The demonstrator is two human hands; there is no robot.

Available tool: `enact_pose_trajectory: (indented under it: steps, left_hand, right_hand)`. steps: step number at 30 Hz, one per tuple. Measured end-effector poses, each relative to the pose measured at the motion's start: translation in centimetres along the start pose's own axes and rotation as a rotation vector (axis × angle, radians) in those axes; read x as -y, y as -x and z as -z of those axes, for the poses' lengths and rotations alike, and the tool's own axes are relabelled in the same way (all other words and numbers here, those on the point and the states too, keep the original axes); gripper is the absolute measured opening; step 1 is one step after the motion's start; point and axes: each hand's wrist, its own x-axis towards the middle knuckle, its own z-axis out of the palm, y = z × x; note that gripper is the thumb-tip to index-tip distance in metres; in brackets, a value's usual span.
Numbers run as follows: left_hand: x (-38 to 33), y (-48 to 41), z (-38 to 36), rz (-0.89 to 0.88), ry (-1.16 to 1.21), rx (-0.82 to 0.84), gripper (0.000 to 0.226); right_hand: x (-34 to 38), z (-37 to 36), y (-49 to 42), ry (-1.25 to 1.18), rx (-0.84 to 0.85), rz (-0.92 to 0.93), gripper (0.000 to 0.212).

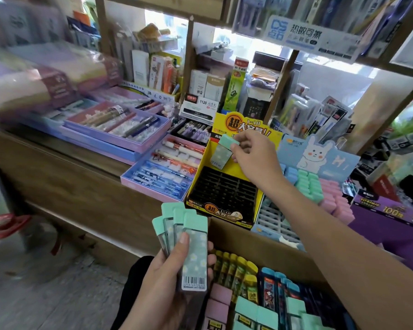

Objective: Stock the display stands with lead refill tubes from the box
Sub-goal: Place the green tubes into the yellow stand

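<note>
Gripping spare tubes (194,248) in left hand (167,279), lower centre; pinching tube (221,152) in right hand (256,160) over stand (224,190); next, probably slotting it upright.

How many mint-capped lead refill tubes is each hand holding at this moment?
Left hand, fanned mint-capped tubes: 4 caps showing
Right hand, single mint-capped tube, over the yellow display stand: 1
Total: 5
</note>
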Motion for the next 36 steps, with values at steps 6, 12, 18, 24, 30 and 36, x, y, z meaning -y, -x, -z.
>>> enact_pose_trajectory:
  steps: [6,12,18,24,30,36]
  left_hand:
    - [-0.1,-0.1,-0.3,0.011,0.051,0.012,0.047]
    - [-0.1,-0.1,-0.7,0.008,0.028,0.006,0.043]
    - [-0.3,0.1,-0.9,0.023,0.005,-0.002,0.049]
    - [-0.5,0.3,-0.9,0.031,-0.009,-0.003,0.050]
    - [-0.8,0.0,-1.0,0.086,-0.010,0.018,0.059]
    - [-1.1,0.5,-1.4,0.060,-0.052,0.063,0.057]
  right_hand:
    - [-0.3,-0.9,-0.4,0.034,0.047,0.023,0.011]
    - [-0.2,-0.9,-0.6,0.060,0.127,0.054,0.012]
    - [-0.4,-1.5,-0.7,0.048,0.091,0.039,0.019]
    - [-0.8,-2.4,-0.1,0.122,0.061,0.089,0.020]
    - [-0.7,-2.1,0.1,0.223,0.071,0.101,0.025]
    - [0.1,-1.1,0.2,0.229,0.131,0.044,0.034]
